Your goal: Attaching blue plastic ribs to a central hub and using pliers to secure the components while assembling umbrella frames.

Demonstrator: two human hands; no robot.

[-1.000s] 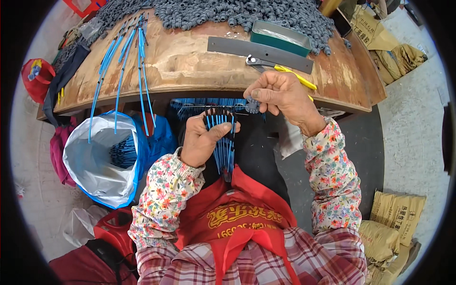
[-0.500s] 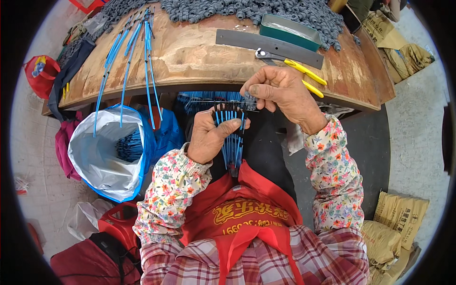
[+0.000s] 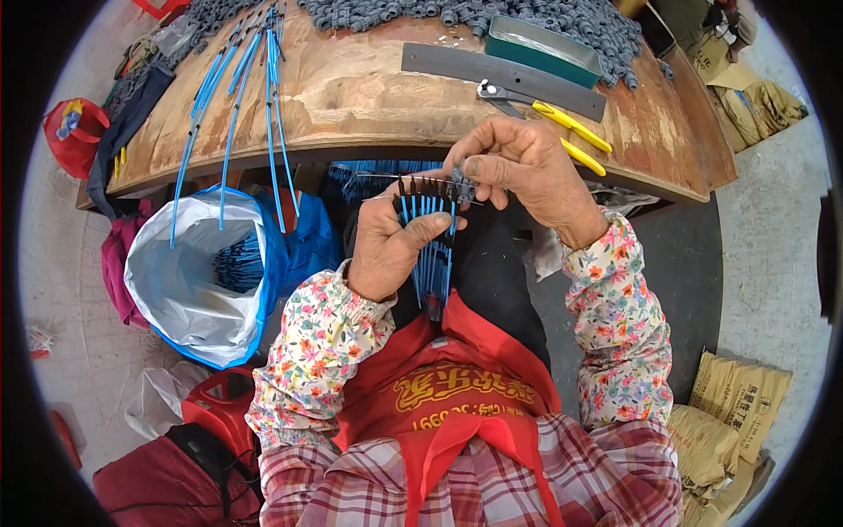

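Note:
Above my lap, my left hand (image 3: 386, 244) is closed around a fan of thin blue rods (image 3: 432, 259) with black ends, its thumb laid across them. Thin metal wires (image 3: 399, 177) run crosswise near the rods' upper ends. My right hand (image 3: 531, 180) pinches a small grey plastic fitting (image 3: 462, 179) between thumb and fingers, right beside those upper ends. Part of the fitting is hidden by the fingers, and whether it touches a rod I cannot tell.
The wooden table (image 3: 351, 97) bears a heap of grey fittings (image 3: 395, 13), loose blue rods (image 3: 230, 114), yellow-handled cutters (image 3: 571, 127), a flat grey bar (image 3: 439, 61) and a green tray (image 3: 544, 57). A blue-and-white sack (image 3: 167, 290) stands left, sacks (image 3: 738, 395) lie right.
Both hands keep nearly the same place and grip. The fitting and my right fingers have shifted very slightly around the rods' upper ends. The table appears slightly shifted in view.

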